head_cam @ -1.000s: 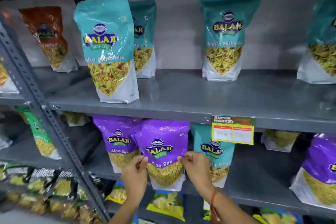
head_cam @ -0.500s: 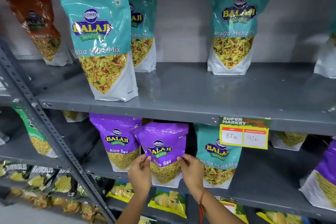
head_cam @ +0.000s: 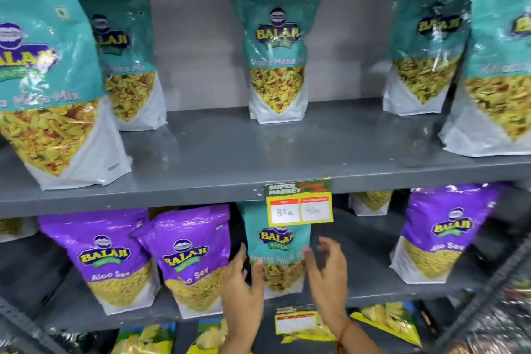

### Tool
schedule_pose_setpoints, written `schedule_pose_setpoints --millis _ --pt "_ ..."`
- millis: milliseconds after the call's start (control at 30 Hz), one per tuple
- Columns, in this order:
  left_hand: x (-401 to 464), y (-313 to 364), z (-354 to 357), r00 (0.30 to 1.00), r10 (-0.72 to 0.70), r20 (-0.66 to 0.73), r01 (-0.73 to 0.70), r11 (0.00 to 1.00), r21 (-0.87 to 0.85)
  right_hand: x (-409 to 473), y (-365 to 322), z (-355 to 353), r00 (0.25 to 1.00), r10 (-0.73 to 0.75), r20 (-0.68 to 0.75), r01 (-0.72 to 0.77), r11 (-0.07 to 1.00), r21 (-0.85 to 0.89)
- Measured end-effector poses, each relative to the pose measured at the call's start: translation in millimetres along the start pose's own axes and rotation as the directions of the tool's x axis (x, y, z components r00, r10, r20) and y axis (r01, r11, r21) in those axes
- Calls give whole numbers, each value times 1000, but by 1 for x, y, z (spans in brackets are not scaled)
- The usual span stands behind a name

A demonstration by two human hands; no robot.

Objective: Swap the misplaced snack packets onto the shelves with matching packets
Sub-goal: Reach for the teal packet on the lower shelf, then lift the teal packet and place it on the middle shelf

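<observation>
Both hands are spread open: left hand (head_cam: 242, 294) and right hand (head_cam: 327, 276) flank the teal plastic Khatta Mitha snack packet (head_cam: 277, 247), seen upright between the fingers (head_cam: 311, 261) on the grey metal lower shelf (head_cam: 373, 287); contact cannot be told through blur.

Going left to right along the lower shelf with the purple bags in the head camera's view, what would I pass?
Purple Aloo Sev packet → second purple Aloo Sev packet → left hand → teal Khatta Mitha packet → right hand → another purple Aloo Sev packet at the right.
</observation>
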State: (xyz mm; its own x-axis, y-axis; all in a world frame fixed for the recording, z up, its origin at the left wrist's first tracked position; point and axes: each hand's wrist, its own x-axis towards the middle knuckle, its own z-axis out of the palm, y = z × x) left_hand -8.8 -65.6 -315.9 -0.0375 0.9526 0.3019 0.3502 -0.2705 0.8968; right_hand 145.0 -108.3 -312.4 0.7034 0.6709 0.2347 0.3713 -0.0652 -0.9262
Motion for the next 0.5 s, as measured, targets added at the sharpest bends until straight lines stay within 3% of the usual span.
schedule_pose_setpoints --millis 133,200,367,500 --pt "19 -1 9 1000 -29 2 29 999 33 34 11 -8 969 94 229 -94 996 -10" --pt "23 3 8 999 -19 -35 21 999 42 36 11 -8 946 47 320 -44 999 -17" --pt "15 11 4 996 5 -94 9 988 154 32 17 -7 966 -87 244 89 996 0" --pt "-12 7 -6 999 4 -46 1 995 100 16 24 -23 971 -124 202 135 990 -41"
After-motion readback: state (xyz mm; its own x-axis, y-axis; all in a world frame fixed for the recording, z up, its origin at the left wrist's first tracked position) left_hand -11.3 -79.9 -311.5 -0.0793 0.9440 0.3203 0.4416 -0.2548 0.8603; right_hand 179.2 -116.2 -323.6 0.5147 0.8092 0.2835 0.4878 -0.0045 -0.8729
